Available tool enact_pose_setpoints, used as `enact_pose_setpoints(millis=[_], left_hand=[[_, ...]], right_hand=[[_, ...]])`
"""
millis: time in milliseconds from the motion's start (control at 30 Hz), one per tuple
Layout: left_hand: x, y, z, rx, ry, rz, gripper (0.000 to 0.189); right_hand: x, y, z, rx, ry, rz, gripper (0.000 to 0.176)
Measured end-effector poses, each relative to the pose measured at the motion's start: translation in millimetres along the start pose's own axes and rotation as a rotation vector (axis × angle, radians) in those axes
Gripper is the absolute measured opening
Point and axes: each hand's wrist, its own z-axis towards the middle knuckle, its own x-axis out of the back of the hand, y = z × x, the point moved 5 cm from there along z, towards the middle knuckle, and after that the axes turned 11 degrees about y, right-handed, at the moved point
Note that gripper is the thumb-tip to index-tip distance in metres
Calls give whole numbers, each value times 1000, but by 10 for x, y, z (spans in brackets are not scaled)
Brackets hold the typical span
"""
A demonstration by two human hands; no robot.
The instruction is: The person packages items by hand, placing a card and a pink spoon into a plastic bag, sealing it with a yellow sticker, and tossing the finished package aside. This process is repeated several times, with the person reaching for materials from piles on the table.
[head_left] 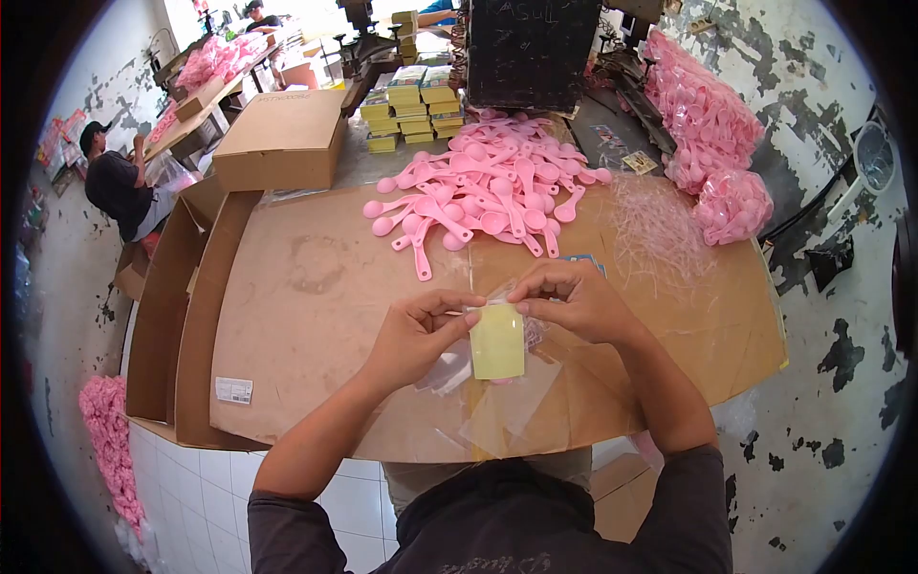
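Two-handed hold: left hand (pixel 421 330) and right hand (pixel 579 298) pinch the top of a clear plastic sleeve (pixel 497 302) holding a yellow card (pixel 497 346), centre frame; uneven pulling could tear the plastic.

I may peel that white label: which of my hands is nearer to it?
Left. Your left hand is right of the white label, slightly beyond; your right hand is farther right.
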Motion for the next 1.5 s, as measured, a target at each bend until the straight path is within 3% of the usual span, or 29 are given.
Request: enact_pose_setpoints(millis=[267, 367, 600, 667, 700, 767, 867, 900, 933, 1067, 1167, 1233, 1333, 1367, 1467, 1500], left_hand=[[-2, 30, 5, 12, 19, -61, 27], [30, 37, 18, -21, 39, -38, 29], [-54, 269, -45, -144, 162, -132, 36], [56, 122, 4, -23, 40, 4, 34], [148, 58, 9, 41, -19, 70, 32], [442, 213, 43, 2, 127, 32, 29], [1089, 445, 70, -191, 468, -81, 25], [1522, 640, 19, -388, 823, -288, 30], [1827, 659, 12, -505, 920, -363, 43], [2064, 653, 1, -497, 979, -720, 63], [1796, 424, 116, -433, 858, -434, 56], [1271, 408, 166, -383, 618, -138, 48], [356, 244, 92, -294, 87, 253, 46], [35, 337, -38, -262, -57, 335, 48], [-328, 333, -197, -166, -210, 450, 50], [-339, 255, -180, -85, -233, 350, 50]], right_hand=[[-34, 60, -9, -64, 59, 85, 36], [-115, -30, -87, -115, -72, -67, 43], [-97, 116, -77, -127, -51, 49, 42], [-106, 19, -82, -120, -17, 73, 38], [-77, -120, -93, -3, -35, -169, 35], [31, -390, -114, 242, -72, -650, 29], [32, -261, -291, 67, -347, -634, 20], [-17, -220, -335, 60, -354, -662, 18], [-74, -140, -431, 46, -359, -691, 16], [-134, -16, -466, 51, -397, -708, 12], [-130, -3, -455, 87, -398, -723, 11], [-156, -132, -424, 176, -325, -716, 11], [-213, -405, -391, 255, -196, -688, 11], [-222, -472, -377, 271, -148, -678, 11], [-226, -569, -378, 377, -58, -779, 13], [-180, -585, -384, 376, -40, -761, 17]])
